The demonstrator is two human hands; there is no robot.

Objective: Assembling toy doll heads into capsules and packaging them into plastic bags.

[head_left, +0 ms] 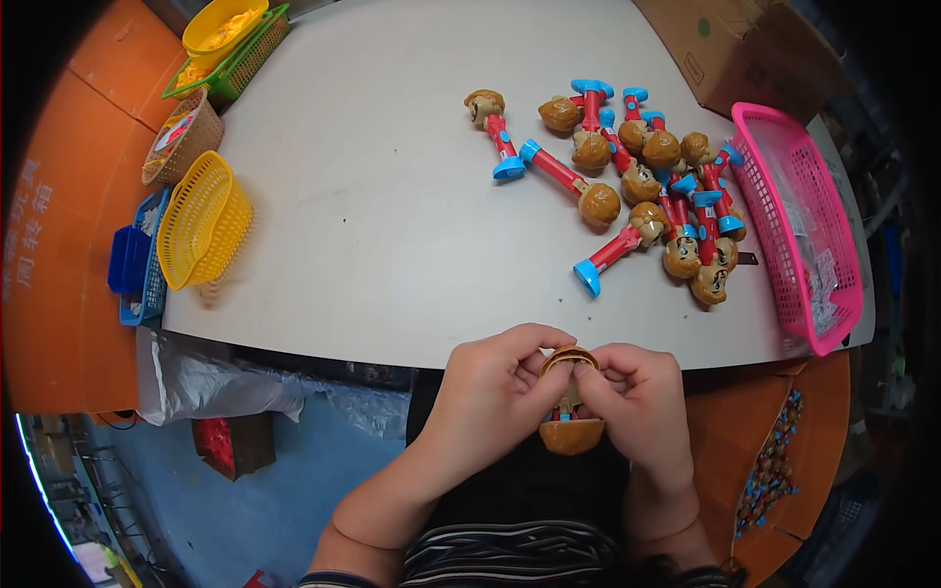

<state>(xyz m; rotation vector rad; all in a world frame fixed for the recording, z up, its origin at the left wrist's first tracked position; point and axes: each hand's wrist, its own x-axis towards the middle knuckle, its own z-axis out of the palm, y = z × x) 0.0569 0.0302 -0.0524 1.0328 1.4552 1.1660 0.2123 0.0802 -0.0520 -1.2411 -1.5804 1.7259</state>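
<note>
Just past the table's near edge, I hold a brown plastic toy head [571, 438] between both hands. It looks split apart: a hollow brown shell shows at the top, a rounded brown piece below, and beige with a bit of blue and red between. My left hand [487, 390] pinches it from the left with thumb and fingers closed. From the right, my right hand [639, 400] grips it, thumb pressed to the middle. My fingers hide part of it. On the table ahead lie several toy figures [598, 204] with brown-haired heads, red bodies and blue ends.
A pink basket [784, 230] with clear bags stands at the table's right, by a cardboard box [750, 49]. Yellow [204, 220], blue [149, 257], tan [183, 135] and green [235, 69] baskets line the left. Below right, an orange bin [720, 441] holds many small parts.
</note>
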